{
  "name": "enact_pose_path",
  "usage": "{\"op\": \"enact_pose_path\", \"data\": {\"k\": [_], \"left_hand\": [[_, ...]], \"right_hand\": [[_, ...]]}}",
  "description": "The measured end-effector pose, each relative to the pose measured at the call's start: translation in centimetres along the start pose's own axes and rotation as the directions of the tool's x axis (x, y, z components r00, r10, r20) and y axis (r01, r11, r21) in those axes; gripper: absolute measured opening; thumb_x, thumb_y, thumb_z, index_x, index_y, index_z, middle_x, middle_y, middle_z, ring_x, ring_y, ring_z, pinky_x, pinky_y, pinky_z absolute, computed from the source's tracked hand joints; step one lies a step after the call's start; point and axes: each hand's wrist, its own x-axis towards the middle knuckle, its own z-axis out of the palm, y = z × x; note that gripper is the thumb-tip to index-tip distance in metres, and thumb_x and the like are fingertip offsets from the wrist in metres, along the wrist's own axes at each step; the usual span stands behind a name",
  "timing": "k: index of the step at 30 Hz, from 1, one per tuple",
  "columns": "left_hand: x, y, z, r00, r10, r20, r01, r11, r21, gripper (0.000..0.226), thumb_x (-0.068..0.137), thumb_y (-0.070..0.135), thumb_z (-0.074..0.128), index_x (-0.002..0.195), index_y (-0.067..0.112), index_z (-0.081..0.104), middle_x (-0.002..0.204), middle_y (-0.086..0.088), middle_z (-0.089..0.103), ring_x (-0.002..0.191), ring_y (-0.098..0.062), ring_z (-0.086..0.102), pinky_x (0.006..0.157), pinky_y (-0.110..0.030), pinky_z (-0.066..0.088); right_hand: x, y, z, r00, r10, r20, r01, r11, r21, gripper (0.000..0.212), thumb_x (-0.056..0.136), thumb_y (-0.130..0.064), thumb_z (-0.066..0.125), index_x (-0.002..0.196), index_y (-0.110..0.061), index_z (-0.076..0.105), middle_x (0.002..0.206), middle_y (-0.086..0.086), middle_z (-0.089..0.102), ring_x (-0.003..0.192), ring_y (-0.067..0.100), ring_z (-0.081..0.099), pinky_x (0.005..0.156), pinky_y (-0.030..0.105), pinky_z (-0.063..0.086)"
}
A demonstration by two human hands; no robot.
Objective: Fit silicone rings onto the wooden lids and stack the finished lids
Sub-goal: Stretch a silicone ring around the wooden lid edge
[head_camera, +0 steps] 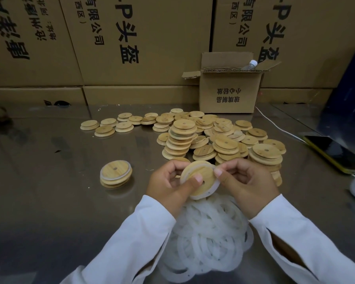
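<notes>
**Two hands working a ring onto a wooden lid**

I hold one round wooden lid [196, 182] up in front of me, just above the steel table [49, 212], tilted so its face with the small hole looks toward me. My left hand [168, 181] grips it from the left, thumb lying across the face and fingers curled behind. My right hand [248, 185] pinches the white silicone ring [205, 195] between thumb and forefinger at the lid's upper right edge. The ring runs round the right and lower rim of the lid. I cannot tell whether it is seated all the way round.

Directly under my hands, close to my body, lies a heap of loose rings [209, 238]. To my left on the table stands a short stack [115, 176] of lids, with a white ring showing round the top one. Beyond my hands, a large spread of bare lids [213, 136] covers the table, some flat, some piled in leaning columns.

Farther back on the right stands a small open box [230, 93] with a bottle [250, 64] poking out. A phone [336, 154] lies at the right edge, a white cable [275, 124] running beside it. Big printed cartons [141, 37] wall the back.
</notes>
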Motion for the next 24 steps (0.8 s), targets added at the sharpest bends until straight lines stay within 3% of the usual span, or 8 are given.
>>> {"op": "enact_pose_path", "data": {"k": [4,6,10,13,18,24], "left_hand": [[-0.07,-0.27,0.43,0.999,-0.038,-0.038,0.035,0.997,-0.072,0.024,0.058,0.015,0.072,0.081,0.012,0.066,0.082,-0.008,0.071,0.074,-0.016,0.067,0.066,-0.024,0.053],[-0.02,-0.25,0.39,0.996,-0.078,-0.05,0.069,0.986,-0.152,0.033,0.057,0.013,0.083,0.086,0.009,0.066,0.083,-0.011,0.073,0.077,-0.022,0.068,0.072,-0.03,0.055],[0.02,-0.19,0.4,0.991,-0.13,-0.025,0.12,0.963,-0.24,0.042,0.058,0.016,0.083,0.093,0.005,0.064,0.086,-0.014,0.073,0.079,-0.025,0.069,0.075,-0.034,0.055],[0.03,-0.3,0.5,0.988,-0.153,0.026,0.155,0.97,-0.185,0.033,0.063,0.013,0.076,0.092,0.007,0.062,0.082,-0.011,0.073,0.075,-0.021,0.069,0.074,-0.033,0.057],[-0.24,-0.5,0.51,0.996,-0.074,0.052,0.075,0.997,-0.018,0.017,0.075,0.003,0.069,0.09,0.008,0.065,0.075,-0.003,0.074,0.069,-0.008,0.068,0.061,-0.015,0.05],[-0.2,-0.62,0.42,0.998,0.003,0.069,-0.006,0.999,0.039,0.01,0.078,0.005,0.066,0.086,0.011,0.065,0.069,0.0,0.072,0.067,-0.007,0.066,0.062,-0.016,0.05]], "right_hand": [[-0.27,-0.12,0.22,0.992,-0.089,-0.088,0.079,0.99,-0.116,0.015,0.074,-0.014,0.069,0.079,-0.026,0.062,0.069,-0.007,0.063,0.064,0.005,0.058,0.065,0.014,0.048],[-0.5,-0.29,0.33,0.987,-0.12,-0.107,0.103,0.983,-0.154,0.011,0.072,-0.019,0.069,0.075,-0.026,0.061,0.069,-0.007,0.063,0.063,0.004,0.057,0.063,0.014,0.046],[-0.68,-0.5,0.32,0.971,-0.174,-0.161,0.137,0.966,-0.217,0.006,0.072,-0.023,0.067,0.067,-0.025,0.063,0.066,-0.01,0.064,0.064,0.003,0.058,0.06,0.011,0.043],[-0.64,-0.49,0.1,0.956,-0.237,-0.173,0.176,0.935,-0.309,0.008,0.074,-0.018,0.067,0.067,-0.022,0.064,0.069,-0.013,0.063,0.066,0.003,0.058,0.059,0.012,0.043],[-0.55,-0.41,-0.09,0.973,-0.224,-0.053,0.187,0.903,-0.386,0.009,0.075,-0.013,0.069,0.07,-0.02,0.067,0.073,-0.017,0.061,0.076,0.001,0.056,0.063,0.01,0.041],[-0.34,-0.59,-0.4,0.994,-0.087,-0.061,0.066,0.957,-0.281,0.013,0.075,-0.018,0.069,0.065,-0.026,0.065,0.068,-0.009,0.065,0.066,0.006,0.058,0.062,0.017,0.046]]}}
